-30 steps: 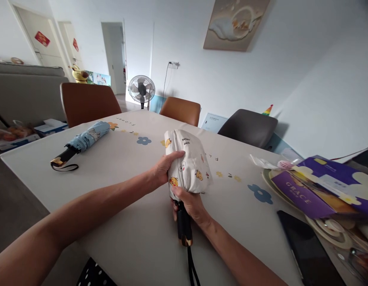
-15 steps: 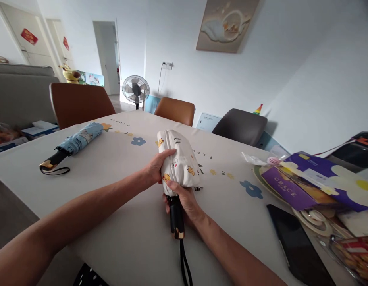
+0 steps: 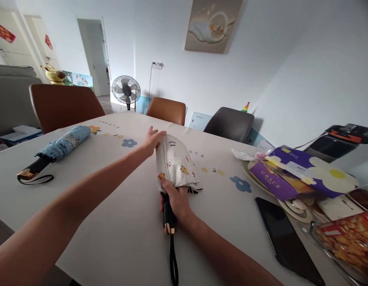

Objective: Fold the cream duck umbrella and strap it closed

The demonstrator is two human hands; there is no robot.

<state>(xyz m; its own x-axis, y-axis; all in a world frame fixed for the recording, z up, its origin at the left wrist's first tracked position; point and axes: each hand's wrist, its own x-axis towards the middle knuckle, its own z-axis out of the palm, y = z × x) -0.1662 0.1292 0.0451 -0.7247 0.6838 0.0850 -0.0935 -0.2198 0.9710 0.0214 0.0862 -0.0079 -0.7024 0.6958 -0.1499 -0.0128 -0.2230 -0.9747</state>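
Head view: we hold a white umbrella (image 3: 176, 159) over the tabletop (image 3: 118, 222), straight in front of us, its cloth printed with ducks and lettering. Its black handle (image 3: 168, 214) points back at us, with a gold-coloured end and a black strap (image 3: 173, 260) trailing toward our edge. Our right-hand grip (image 3: 178, 200) is clamped on the umbrella where cloth meets handle — thumb on top, fingers wrapping underneath. Our left-hand grip (image 3: 152, 142) touches the far end of the cloth, one finger lifted away; most of its fingers are hidden from us, so we cannot tell if it is closed on anything.

Well apart on our left lies a blue umbrella (image 3: 66, 143), folded, its handle also toward us. To our right we see a dark phone (image 3: 286, 238), a purple box (image 3: 268, 180) marked GRACE, and a clear-sided food pack (image 3: 350, 242) — all near the tabletop's right side.
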